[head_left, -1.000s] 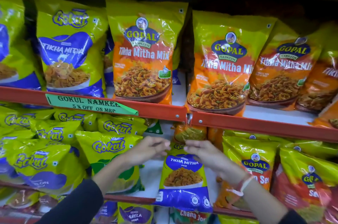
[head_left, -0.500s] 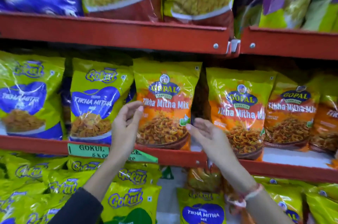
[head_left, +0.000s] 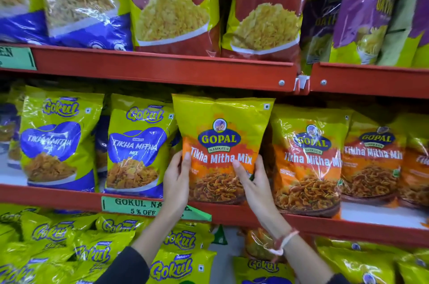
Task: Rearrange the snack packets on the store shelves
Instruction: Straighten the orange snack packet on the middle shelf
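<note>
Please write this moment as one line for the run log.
left hand + right hand | grip Gopal packet | middle shelf

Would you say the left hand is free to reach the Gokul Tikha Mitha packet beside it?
Probably not yet: the left hand and right hand both grip the Gopal packet. The Gokul packet itself stands unobstructed alongside.

This is a grocery shop aisle: red metal shelves [head_left: 162, 70] stacked in tiers carry rows of the same branded snacks facing front, Gokul Tikha Mitha packets [head_left: 137, 144] beside Gopal Tikha Mitha Mix packets [head_left: 308, 156], with Nylon Chevda packets [head_left: 174, 5] above. A green price label [head_left: 139, 207] taped to the shelf edge reads "5 % OFF".
</note>
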### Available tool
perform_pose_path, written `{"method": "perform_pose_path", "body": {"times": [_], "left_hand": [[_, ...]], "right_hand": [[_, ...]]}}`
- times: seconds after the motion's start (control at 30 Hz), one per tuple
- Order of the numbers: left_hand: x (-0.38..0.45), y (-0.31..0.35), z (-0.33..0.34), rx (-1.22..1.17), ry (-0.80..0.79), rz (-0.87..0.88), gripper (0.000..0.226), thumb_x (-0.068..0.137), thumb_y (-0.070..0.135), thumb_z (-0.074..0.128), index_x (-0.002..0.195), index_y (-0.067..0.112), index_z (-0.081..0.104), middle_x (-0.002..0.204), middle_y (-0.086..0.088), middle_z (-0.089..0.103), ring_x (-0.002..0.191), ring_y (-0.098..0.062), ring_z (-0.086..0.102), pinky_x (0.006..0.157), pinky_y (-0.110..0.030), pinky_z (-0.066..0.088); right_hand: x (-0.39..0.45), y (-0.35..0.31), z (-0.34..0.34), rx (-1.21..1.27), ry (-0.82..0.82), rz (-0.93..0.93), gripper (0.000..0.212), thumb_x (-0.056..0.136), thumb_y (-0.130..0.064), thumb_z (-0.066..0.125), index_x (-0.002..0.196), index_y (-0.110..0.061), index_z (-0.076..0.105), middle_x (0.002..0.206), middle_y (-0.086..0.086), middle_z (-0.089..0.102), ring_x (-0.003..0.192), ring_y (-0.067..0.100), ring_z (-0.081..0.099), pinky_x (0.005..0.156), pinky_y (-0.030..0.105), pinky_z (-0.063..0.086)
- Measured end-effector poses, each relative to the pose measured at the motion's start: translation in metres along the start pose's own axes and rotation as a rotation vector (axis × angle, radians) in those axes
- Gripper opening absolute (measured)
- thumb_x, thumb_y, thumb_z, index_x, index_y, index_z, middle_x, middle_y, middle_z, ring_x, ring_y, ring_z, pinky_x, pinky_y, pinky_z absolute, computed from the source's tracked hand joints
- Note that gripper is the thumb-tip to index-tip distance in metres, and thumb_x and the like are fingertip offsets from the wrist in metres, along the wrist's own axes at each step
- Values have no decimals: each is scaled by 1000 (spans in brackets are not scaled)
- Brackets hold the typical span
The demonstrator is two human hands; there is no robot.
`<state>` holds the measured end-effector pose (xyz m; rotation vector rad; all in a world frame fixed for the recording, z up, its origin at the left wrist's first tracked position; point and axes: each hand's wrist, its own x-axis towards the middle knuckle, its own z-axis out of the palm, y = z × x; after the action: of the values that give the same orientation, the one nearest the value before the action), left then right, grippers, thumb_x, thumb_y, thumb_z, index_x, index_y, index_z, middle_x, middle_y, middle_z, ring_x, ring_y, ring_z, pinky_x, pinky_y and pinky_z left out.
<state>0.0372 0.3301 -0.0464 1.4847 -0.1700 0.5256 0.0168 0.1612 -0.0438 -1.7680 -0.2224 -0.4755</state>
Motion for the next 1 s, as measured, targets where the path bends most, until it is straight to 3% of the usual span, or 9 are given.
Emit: {"method": "perform_pose_path", "body": {"times": [0.07, 0.13, 0.33, 0.43, 0.57, 0.73, 0.83, 0.9, 1.0], "left_hand": [[-7, 12, -3, -30, 54, 32, 31, 94, 40, 46, 112, 21, 62, 103, -4, 73, 94, -19, 69, 83, -39, 57], [-14, 26, -7, -66, 90, 60, 30, 91, 42, 51, 106, 24, 69, 97, 0, 75, 89, -16, 70, 79, -36, 58], [-34, 58, -3, -175, 132, 124, 27, 90, 41, 55, 81, 27, 76, 62, 7, 71, 56, -3, 61, 50, -17, 49], [-45, 66, 4, -187, 128, 78, 28, 91, 40, 55, 75, 29, 75, 64, 3, 72, 61, -9, 64, 55, -29, 55], [-58, 68, 17, -183, 117, 53, 28, 89, 43, 55, 74, 30, 74, 77, -12, 75, 76, -33, 70, 74, -56, 57], [-69, 71, 44, -221, 111, 26, 26, 89, 43, 56, 77, 30, 76, 73, 1, 77, 74, -20, 72, 70, -43, 61], [-76, 74, 68, -284, 102, 39, 31, 89, 40, 57, 72, 19, 73, 70, -5, 70, 69, -21, 61, 67, -38, 53], [-83, 75, 90, -316, 78, 62, 38, 89, 39, 57, 72, 7, 68, 74, -12, 59, 72, -22, 50, 68, -39, 44], [-93, 77, 132, -341, 38, 69, 40, 90, 41, 56, 74, 7, 69, 70, -12, 61, 66, -21, 53, 65, -36, 47]], "right_hand": [[-8, -8, -2, 45, 6, -51, 88, 76, -69, 56, 150, -42, 18, 145, -40, 29, 140, -7, 29, 113, 20, 28], [-12, -16, -6, 95, 43, -74, 101, 73, -72, 56, 154, -29, 16, 155, -24, 20, 147, 9, 24, 117, 31, 25], [-24, -37, -17, 225, 106, -6, 98, 77, -67, 56, 155, -25, 15, 150, -22, 35, 128, -1, 32, 102, 24, 26], [-33, -40, -25, 262, 111, 55, 93, 81, -61, 57, 155, -24, 15, 158, -6, 33, 125, -1, 33, 101, 25, 26], [-42, -40, -44, 267, 129, 69, 101, 76, -67, 59, 155, -24, 13, 162, -4, 26, 145, 11, 27, 112, 32, 24], [-48, -40, -75, 281, 140, 46, 106, 72, -68, 59, 155, -22, 12, 161, -4, 27, 147, 15, 26, 116, 36, 22], [-49, -40, -100, 278, 184, 11, 104, 72, -65, 59, 154, -15, 21, 154, -11, 32, 140, 4, 31, 113, 26, 24], [-50, -38, -122, 268, 206, 9, 104, 69, -66, 60, 153, -15, 25, 151, -13, 33, 140, 4, 31, 118, 30, 24], [-50, -30, -166, 242, 231, -7, 104, 71, -66, 59, 154, -17, 20, 152, -15, 30, 137, 1, 30, 111, 24, 24]]}}
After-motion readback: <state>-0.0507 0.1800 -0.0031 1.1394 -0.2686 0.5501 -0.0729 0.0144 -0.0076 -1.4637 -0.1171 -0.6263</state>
